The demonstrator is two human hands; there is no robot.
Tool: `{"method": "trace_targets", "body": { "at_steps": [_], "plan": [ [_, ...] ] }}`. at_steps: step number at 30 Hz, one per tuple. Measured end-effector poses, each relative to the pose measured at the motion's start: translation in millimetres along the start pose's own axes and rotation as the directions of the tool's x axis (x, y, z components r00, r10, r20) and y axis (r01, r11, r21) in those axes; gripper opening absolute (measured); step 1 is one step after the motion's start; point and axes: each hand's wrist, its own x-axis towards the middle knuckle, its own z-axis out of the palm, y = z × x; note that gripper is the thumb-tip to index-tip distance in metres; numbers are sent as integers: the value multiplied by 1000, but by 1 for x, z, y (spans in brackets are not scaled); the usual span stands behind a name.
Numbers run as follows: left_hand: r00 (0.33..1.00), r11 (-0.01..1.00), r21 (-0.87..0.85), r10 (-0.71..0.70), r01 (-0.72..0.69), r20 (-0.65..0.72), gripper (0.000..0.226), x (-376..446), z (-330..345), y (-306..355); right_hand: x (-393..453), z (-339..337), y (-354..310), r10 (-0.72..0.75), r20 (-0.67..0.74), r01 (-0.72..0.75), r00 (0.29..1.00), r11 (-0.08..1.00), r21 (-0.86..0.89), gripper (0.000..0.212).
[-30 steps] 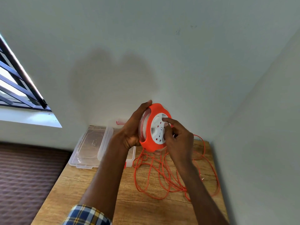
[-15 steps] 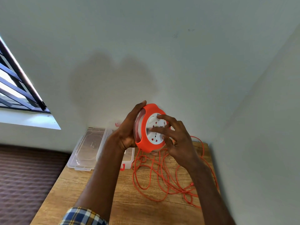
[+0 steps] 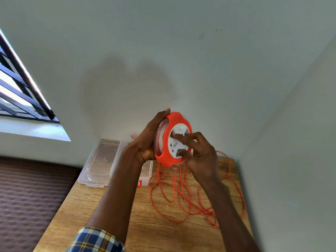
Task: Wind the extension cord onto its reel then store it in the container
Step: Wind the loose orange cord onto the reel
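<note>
The reel (image 3: 171,140), orange with a white socket face, is held in the air above the far end of the desk (image 3: 109,211), in front of the wall (image 3: 163,51). It is tilted so the socket face looks toward the right hand.

The left hand (image 3: 147,142) grasps the reel from its left side: the fingers (image 3: 164,113) curl over the top of the orange rim, the palm lies against the back. How the fingers behind the reel are placed cannot be told.

The right hand (image 3: 198,153) is on the socket face. Its fingers are part spread, not clenched; one fingertip presses near the middle of the white face, the thumb touches its lower edge. Whether it pinches a knob there cannot be told.

The cord (image 3: 181,197), orange, hangs from the bottom of the reel and lies in loose loops on the desk, under and beside the right forearm, reaching to the desk's right edge.

The container (image 3: 145,171), clear with a red clip, stands on the desk behind the left wrist, largely hidden by it. Its clear lid (image 3: 101,160) lies flat just left of it, at the desk's far left corner.

A plaid sleeve (image 3: 94,240) shows at the bottom edge. A barred window (image 3: 18,91) is at the left.
</note>
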Motion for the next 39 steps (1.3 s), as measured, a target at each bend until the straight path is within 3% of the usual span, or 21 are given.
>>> {"method": "trace_targets", "body": {
  "at_steps": [3, 6, 10, 17, 23, 27, 30, 34, 39],
  "plan": [
    [1000, 1000, 25, -5, 5, -10, 65, 1, 5, -1, 0, 10, -9, 234, -84, -217, 969, 961, 171, 60],
    [999, 1000, -2, 4, -4, -41, 66, 2, 5, -5, 4, 9, -8, 272, -75, -256, 959, 951, 171, 65],
    [999, 1000, 22, -4, 5, -32, 68, 1, 4, -4, 3, 1, -5, 140, -82, -142, 987, 990, -13, 63],
    [1000, 999, -52, -8, 8, 8, 65, 2, 2, -1, 2, -9, 10, -101, 39, 101, 994, 995, 22, 51],
    [1000, 1000, -29, -5, 6, 24, 66, -3, -4, 0, 3, -7, 17, -187, 63, 191, 980, 979, -76, 70],
    [997, 998, 52, -38, 35, 67, 66, -5, -2, 0, 4, -11, 20, -296, 63, 299, 953, 953, -50, 46],
    [996, 998, 41, -44, 41, 73, 66, -3, 1, 0, 4, -12, 16, -291, 61, 294, 955, 954, -53, 39],
    [999, 998, 40, -39, 39, -4, 68, 1, 3, 2, 0, -9, 11, -196, 73, 203, 978, 972, -119, 55],
    [997, 995, 101, -17, 25, -77, 64, 1, 8, 4, -8, 5, 8, -208, -57, 191, 976, 955, -227, 61]
  ]
}}
